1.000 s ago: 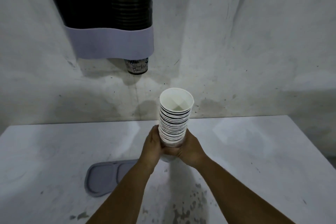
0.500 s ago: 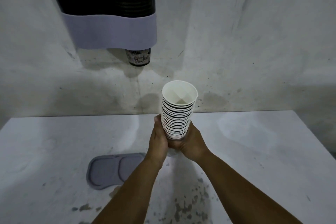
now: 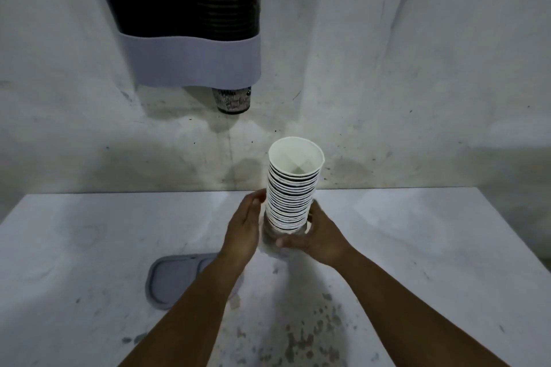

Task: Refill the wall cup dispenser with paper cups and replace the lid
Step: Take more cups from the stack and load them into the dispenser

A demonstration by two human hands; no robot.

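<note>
A tall stack of white paper cups (image 3: 290,197) with dark rims stands upright above the table, its mouth facing up. My right hand (image 3: 319,237) grips the stack's base from the right and below. My left hand (image 3: 246,223) sits just left of the stack with fingers spread, apart from it. The wall dispenser (image 3: 190,18), a dark ribbed tube with a pale grey collar, hangs on the wall up left; one printed cup (image 3: 232,100) pokes out of its bottom. The grey lid (image 3: 176,277) lies flat on the table, partly under my left forearm.
A white table (image 3: 417,247) stained with dark spots near its front runs to a scuffed white wall (image 3: 417,68). The table's right edge falls away at the far right.
The stack has risen a little with my right hand. My left hand has let go of it and opened beside it. The view has tilted slightly.
</note>
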